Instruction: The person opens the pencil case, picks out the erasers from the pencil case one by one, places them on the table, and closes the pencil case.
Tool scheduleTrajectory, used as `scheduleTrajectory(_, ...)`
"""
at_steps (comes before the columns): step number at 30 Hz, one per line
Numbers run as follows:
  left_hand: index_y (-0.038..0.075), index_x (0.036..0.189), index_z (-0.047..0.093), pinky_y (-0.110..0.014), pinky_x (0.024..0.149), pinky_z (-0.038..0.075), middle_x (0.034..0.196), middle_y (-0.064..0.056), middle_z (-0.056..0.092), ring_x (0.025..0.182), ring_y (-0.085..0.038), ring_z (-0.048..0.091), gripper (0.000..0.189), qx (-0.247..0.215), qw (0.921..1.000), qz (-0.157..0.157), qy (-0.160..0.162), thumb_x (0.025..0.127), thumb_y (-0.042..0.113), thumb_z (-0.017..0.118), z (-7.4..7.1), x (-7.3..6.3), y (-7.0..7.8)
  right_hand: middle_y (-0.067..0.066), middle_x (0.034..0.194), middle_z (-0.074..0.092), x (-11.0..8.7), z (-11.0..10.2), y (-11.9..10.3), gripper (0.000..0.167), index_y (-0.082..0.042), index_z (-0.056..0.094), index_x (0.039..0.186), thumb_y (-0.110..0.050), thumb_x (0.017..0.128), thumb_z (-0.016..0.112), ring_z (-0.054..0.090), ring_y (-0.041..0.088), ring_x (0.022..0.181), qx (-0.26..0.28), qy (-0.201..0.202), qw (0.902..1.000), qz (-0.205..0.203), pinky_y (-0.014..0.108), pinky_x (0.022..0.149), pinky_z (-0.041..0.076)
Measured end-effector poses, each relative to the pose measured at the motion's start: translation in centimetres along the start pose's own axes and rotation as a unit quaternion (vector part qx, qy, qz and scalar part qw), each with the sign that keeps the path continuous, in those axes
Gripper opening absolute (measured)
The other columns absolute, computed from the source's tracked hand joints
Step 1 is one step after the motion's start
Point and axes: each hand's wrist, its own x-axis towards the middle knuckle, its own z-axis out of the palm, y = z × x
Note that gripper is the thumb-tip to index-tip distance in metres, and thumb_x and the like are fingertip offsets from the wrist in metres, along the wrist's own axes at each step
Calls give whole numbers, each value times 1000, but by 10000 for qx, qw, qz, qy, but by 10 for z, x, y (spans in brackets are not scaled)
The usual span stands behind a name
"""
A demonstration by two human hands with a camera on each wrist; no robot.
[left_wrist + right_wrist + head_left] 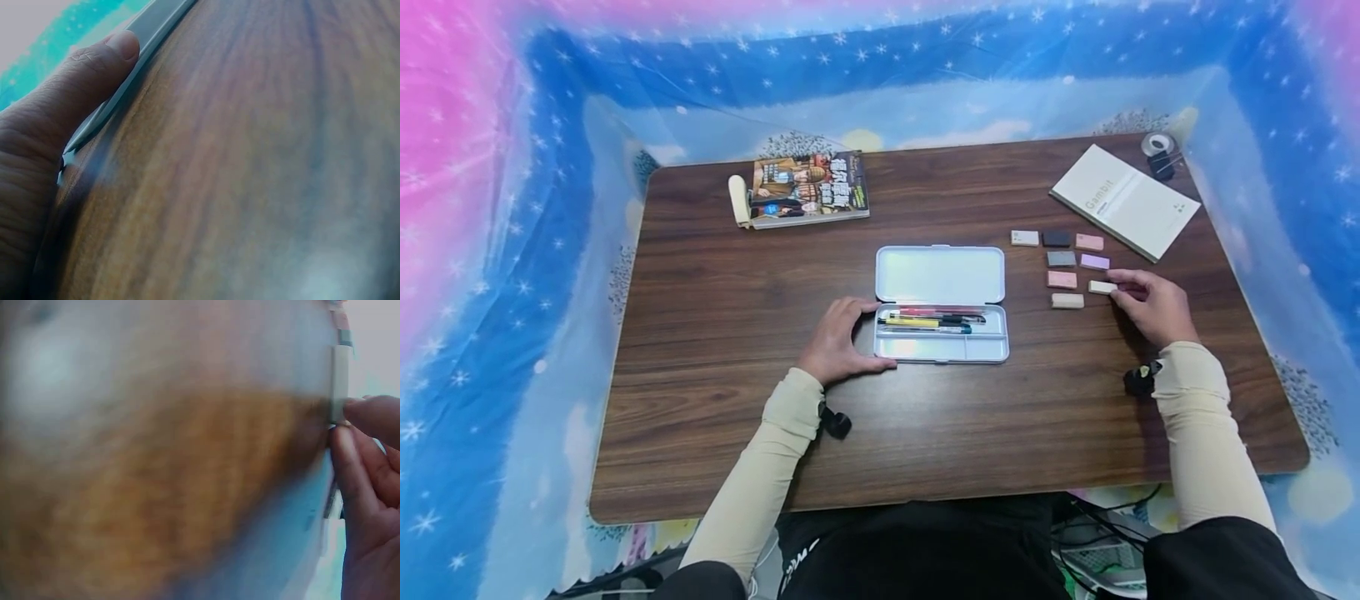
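Observation:
An open white pencil case (pixel 988 348) lies on the table, its lid tipped back. Several pens (pixel 932 321) lie in its rear compartment. My left hand (pixel 842 343) spans the case's left end, thumb along the front edge and fingers by the hinge side; in the left wrist view the thumb (pixel 94 72) rests against the case's edge. My right hand (pixel 1153 310) pinches a white eraser (pixel 1101 287) between thumb and fingers, and the right wrist view shows this eraser (pixel 340 384) at the fingertips. Beside it sit other erasers, among them a purple one (pixel 1094 262) and a cream one (pixel 1067 301).
Behind the erasers lies a white notebook (pixel 1123 200), with a tape roll (pixel 1156 145) and a black clip (pixel 1161 165) at its far corner. A book with a colourful cover (pixel 808 187) and a cream stapler-like object (pixel 740 200) are at the back left. Patterned cloth surrounds the table.

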Motion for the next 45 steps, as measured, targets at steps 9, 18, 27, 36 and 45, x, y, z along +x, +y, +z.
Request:
scheduleTrajectory(9,5,140,60,-46,113,43,135,-13,61,128,-30,54,96,40,9999,88,65,64,47,101,-3,-2,-1,23,121,73,21,16,-65,28,0,74,126,-4,99,71,55,-18,93,661,326,9963,-438,5,84,44)
scheduleTrajectory(18,5,141,60,-45,114,43,136,-13,61,128,-30,54,97,52,10000,66,-45,64,48,101,1,-1,-1,18,124,74,47,65,-112,27,-3,74,129,-11,104,67,70,26,104,586,-784,9938,-520,30,89,55)
scheduleTrajectory(27,5,140,60,-45,114,42,134,-13,61,128,-30,54,97,28,9998,191,78,63,44,102,2,-2,1,17,133,70,51,75,-128,30,-7,72,134,-18,107,63,67,33,114,638,-968,9923,-442,54,98,53)
scheduleTrajectory(36,7,136,62,-47,117,37,141,-12,58,133,-32,48,97,421,9989,-175,108,61,55,99,-2,-1,3,9,126,74,16,55,-151,27,-11,75,131,-18,107,65,65,8,104,1345,-404,9872,-753,15,87,49)
scheduleTrajectory(45,5,138,61,-49,119,36,149,-12,53,138,-33,44,102,769,9956,-530,-102,62,64,95,-2,0,5,9,105,77,-42,63,-145,18,-5,79,115,-1,100,70,66,0,92,1708,137,9748,-1429,11,80,52)
